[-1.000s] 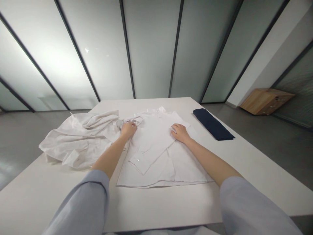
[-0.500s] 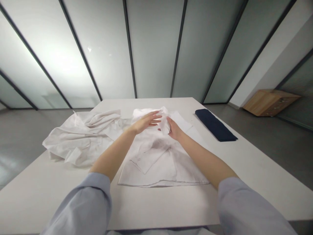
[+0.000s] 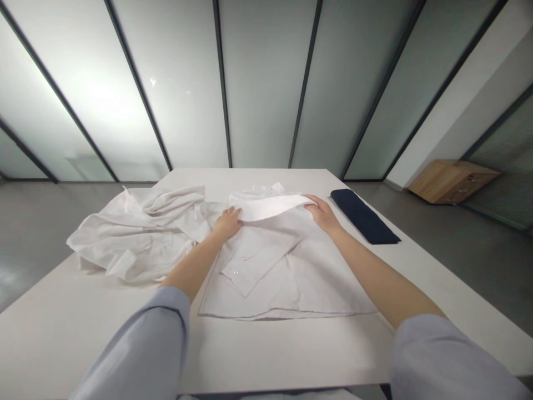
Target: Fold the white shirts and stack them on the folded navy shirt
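A white shirt (image 3: 328,278) lies in front of me with its hem toward me. One sleeve (image 3: 258,258) crosses its front at a slant, and a small button shows near the cuff. At the shirt's far part, a folded strip of its cloth (image 3: 270,208) stretches between my hands. My right hand (image 3: 325,214) is closed on the strip's right end, thumb below and fingers above, lifting it slightly. My left hand (image 3: 229,222) has its fingers curled down on the strip's left end, close to the table; its fingertips are partly hidden.
On the left a crumpled white garment (image 3: 141,233) lies heaped, reaching over the table's left edge. A folded dark navy cloth (image 3: 362,216) rests near the right edge of the white table (image 3: 287,355). A wooden cabinet (image 3: 452,180) stands on the floor beyond, by frosted glass panels.
My hands have moved apart, left hand to the left and lower, right hand to the right. The bunched white cloth between them is now drawn out into a flat strip.
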`<state>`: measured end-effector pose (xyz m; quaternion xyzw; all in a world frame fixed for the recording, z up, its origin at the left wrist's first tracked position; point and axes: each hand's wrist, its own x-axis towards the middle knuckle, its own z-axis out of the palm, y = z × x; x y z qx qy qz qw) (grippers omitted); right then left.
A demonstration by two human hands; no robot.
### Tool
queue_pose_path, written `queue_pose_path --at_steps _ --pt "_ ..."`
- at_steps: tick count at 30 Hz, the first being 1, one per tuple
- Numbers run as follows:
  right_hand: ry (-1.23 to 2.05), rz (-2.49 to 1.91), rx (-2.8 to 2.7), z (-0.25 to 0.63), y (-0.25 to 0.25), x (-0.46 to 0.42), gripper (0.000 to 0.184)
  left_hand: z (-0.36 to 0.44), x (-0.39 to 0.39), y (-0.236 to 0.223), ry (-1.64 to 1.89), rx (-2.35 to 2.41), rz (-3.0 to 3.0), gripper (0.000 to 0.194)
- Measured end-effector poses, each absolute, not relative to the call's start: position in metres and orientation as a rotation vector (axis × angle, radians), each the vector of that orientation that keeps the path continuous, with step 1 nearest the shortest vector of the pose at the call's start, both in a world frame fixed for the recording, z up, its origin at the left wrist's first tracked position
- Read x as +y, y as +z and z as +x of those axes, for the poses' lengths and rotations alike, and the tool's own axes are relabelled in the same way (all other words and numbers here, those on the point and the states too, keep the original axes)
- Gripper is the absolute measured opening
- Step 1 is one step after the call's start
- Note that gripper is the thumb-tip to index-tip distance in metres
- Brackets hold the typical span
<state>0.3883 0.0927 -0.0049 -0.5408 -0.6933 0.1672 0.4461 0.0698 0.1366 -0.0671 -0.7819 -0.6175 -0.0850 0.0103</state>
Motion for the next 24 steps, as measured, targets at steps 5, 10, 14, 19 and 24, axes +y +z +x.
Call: queue_pose_path --at_steps 5,10,14,19,24 --pt "-0.296 -1.449 -2.25 0.426 -0.016 0.069 0.046 0.071 0.144 -0.065 -0.36 -2.032 -2.334 0.062" --pt "-0.43 -1.669 -2.224 0.46 -0.035 0.056 0.045 0.067 0.153 -0.057 -0.55 -2.328 -2.118 0.052" --pt "-0.371 -1.63 -2.243 0.474 -0.041 0.044 0.041 0.057 0.159 -0.053 -0.522 -2.243 -2.149 0.044" --pt "-0.052 -1.491 -2.524 0.48 -0.041 0.019 0.025 0.051 0.159 -0.049 -0.422 -1.906 -2.493 0.057" --pt "0.098 -1.518 -2.326 0.484 -0.028 0.02 0.04 0.073 0.147 -0.048 -0.497 -1.637 -2.64 0.053"
